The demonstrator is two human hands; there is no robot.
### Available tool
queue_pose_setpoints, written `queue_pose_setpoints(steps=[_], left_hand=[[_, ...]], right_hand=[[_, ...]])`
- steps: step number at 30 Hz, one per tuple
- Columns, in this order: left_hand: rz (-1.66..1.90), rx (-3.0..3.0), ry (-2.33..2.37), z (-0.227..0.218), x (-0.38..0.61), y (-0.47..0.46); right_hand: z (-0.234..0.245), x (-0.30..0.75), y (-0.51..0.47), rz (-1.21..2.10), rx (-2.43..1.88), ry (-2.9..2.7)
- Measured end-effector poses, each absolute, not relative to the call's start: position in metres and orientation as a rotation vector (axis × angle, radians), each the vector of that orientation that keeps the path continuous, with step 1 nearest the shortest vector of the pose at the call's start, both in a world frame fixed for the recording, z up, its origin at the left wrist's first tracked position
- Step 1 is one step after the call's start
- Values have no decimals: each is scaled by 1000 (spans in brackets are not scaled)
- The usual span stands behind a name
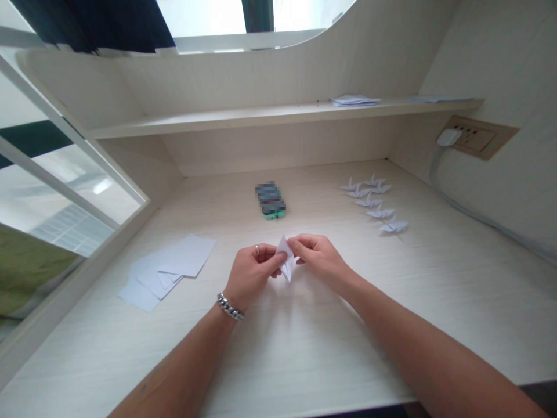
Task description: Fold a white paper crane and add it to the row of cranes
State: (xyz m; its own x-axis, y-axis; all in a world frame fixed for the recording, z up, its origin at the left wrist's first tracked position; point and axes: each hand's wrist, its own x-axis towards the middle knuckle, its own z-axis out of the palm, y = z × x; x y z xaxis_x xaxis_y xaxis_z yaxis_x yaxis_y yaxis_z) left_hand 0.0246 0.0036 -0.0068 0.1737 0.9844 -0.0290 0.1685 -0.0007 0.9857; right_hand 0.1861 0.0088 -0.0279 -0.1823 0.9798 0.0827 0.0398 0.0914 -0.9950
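Note:
A small, partly folded piece of white paper (286, 256) is pinched between both my hands just above the pale wooden desk (304, 342). My left hand (251, 273), with a ring and a metal bracelet on the wrist, grips its left side with closed fingers. My right hand (319, 258) pinches its right upper edge. The paper forms a pointed, diamond-like shape with the tip up.
Several loose white paper sheets (167, 270) lie to the left. A row of folded paper cranes (375, 203) stands at the back right. A phone (270, 200) lies behind the hands. Paper (354, 100) rests on the shelf. A wall socket with plug (449, 137) and cable is at right.

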Motion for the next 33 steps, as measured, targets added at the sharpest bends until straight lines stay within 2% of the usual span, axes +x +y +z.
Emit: queue_pose_setpoints(steps=[3,9,24,33], left_hand=[[1045,1375,1202,-8,24,5],[1060,1222,1044,-13,22,7],[1084,1286,1128,-13,24,6],[1084,1322,1067,-15,24,4]], right_hand=[[-28,185,8,1328,-1086,-1421],[-28,185,8,1228,-1110,-1404],[-28,181,7,1372,-1023,-1204],[-24,180,5,1347,-1036,-1158]])
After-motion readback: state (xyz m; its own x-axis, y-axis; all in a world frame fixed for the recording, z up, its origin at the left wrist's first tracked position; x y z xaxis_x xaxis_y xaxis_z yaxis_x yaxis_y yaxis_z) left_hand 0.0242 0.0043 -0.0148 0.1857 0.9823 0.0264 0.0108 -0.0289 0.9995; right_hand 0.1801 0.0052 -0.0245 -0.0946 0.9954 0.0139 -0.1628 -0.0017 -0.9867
